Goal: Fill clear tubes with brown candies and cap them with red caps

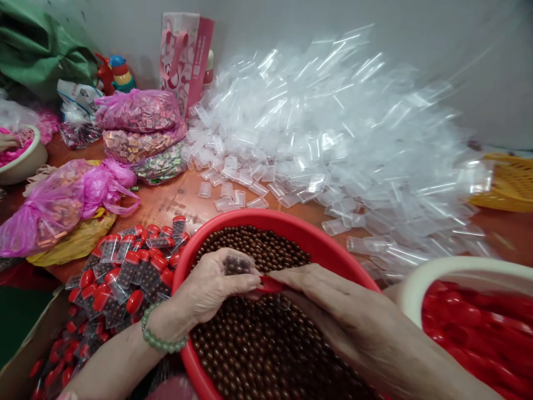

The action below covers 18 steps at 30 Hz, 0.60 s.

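Note:
Above a red basin (188, 250) of brown balls (258, 333), my left hand (212, 283), with a green bead bracelet at its wrist, is closed around a small clear container (238, 265) filled with brown balls. My right hand (320, 294) has its fingers together on a red cap (270, 285), which lies between both hands at the left thumb tip. Whether the cap is on the container is hard to tell. Left of the basin lie many filled containers with red caps (135, 301).
A large pile of clear empty containers (325, 128) covers the back. At right stand a white tub (458, 266) of red caps (478, 333) and a yellow basket (510, 183). Pink bags (54, 205) and a paper bag (179, 50) are at left. Another person's hand (7, 141) shows at far left.

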Each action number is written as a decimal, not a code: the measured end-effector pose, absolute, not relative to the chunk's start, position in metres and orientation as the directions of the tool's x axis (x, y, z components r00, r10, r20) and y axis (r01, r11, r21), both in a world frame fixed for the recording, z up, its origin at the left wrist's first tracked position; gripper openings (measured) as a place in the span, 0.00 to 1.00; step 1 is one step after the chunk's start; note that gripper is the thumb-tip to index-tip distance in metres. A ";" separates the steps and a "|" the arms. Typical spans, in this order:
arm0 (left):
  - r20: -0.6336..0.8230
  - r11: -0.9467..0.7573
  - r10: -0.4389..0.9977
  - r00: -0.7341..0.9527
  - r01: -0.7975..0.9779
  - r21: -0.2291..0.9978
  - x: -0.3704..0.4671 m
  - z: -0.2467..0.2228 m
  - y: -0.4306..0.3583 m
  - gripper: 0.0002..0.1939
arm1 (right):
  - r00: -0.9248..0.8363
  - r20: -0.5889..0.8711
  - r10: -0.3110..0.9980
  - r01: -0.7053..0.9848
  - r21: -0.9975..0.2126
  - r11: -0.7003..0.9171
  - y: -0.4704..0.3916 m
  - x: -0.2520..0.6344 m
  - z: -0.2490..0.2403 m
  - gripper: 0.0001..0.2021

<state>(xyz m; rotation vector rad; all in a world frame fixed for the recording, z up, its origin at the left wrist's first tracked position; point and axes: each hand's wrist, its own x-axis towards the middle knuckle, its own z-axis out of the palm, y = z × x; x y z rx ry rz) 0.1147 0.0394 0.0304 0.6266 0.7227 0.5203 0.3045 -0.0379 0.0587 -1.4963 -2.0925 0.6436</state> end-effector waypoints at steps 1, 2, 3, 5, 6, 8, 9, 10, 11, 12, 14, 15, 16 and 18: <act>-0.436 0.698 0.633 0.640 -0.228 0.679 0.114 0.031 0.039 0.24 | -0.266 0.167 0.949 0.736 -0.601 0.312 -0.038 0.303 0.060 0.14; -0.432 0.695 0.639 0.636 -0.239 0.678 0.114 0.031 0.039 0.24 | -0.245 0.216 0.945 0.754 -0.571 0.326 -0.039 0.302 0.061 0.13; -0.428 0.692 0.646 0.632 -0.250 0.677 0.113 0.032 0.039 0.23 | -0.222 0.261 0.939 0.775 -0.537 0.333 -0.039 0.302 0.061 0.11; -0.420 0.683 0.661 0.622 -0.267 0.680 0.112 0.033 0.039 0.23 | -0.197 0.344 0.918 0.819 -0.457 0.347 -0.041 0.303 0.062 0.10; -0.416 0.682 0.662 0.623 -0.271 0.679 0.112 0.033 0.039 0.23 | -0.194 0.376 0.906 0.833 -0.424 0.354 -0.042 0.304 0.062 0.10; -0.412 0.692 0.647 0.641 -0.268 0.670 0.111 0.033 0.039 0.23 | -0.200 0.414 0.888 0.831 -0.408 0.378 -0.044 0.304 0.061 0.10; -0.412 0.699 0.637 0.651 -0.263 0.665 0.110 0.033 0.039 0.23 | -0.202 0.422 0.884 0.820 -0.421 0.388 -0.046 0.302 0.059 0.10; -0.410 0.705 0.628 0.662 -0.259 0.661 0.110 0.033 0.038 0.23 | -0.196 0.422 0.885 0.805 -0.447 0.391 -0.047 0.299 0.057 0.10; -0.408 0.707 0.622 0.669 -0.255 0.660 0.110 0.032 0.037 0.23 | -0.181 0.421 0.889 0.785 -0.482 0.388 -0.048 0.296 0.055 0.09; -0.402 0.703 0.622 0.672 -0.253 0.665 0.110 0.032 0.037 0.23 | -0.157 0.425 0.891 0.761 -0.522 0.384 -0.049 0.292 0.052 0.08; -0.389 0.691 0.627 0.675 -0.251 0.678 0.110 0.030 0.034 0.23 | -0.086 0.430 0.899 0.702 -0.614 0.361 -0.050 0.284 0.046 0.09; -0.384 0.684 0.631 0.674 -0.250 0.685 0.111 0.029 0.033 0.22 | -0.047 0.426 0.903 0.663 -0.663 0.347 -0.051 0.281 0.042 0.10; -0.380 0.677 0.636 0.672 -0.249 0.693 0.111 0.029 0.032 0.22 | -0.011 0.418 0.908 0.620 -0.710 0.334 -0.051 0.278 0.039 0.10; -0.365 0.654 0.651 0.665 -0.248 0.715 0.111 0.028 0.029 0.21 | 0.052 0.381 0.923 0.529 -0.795 0.298 -0.052 0.275 0.034 0.10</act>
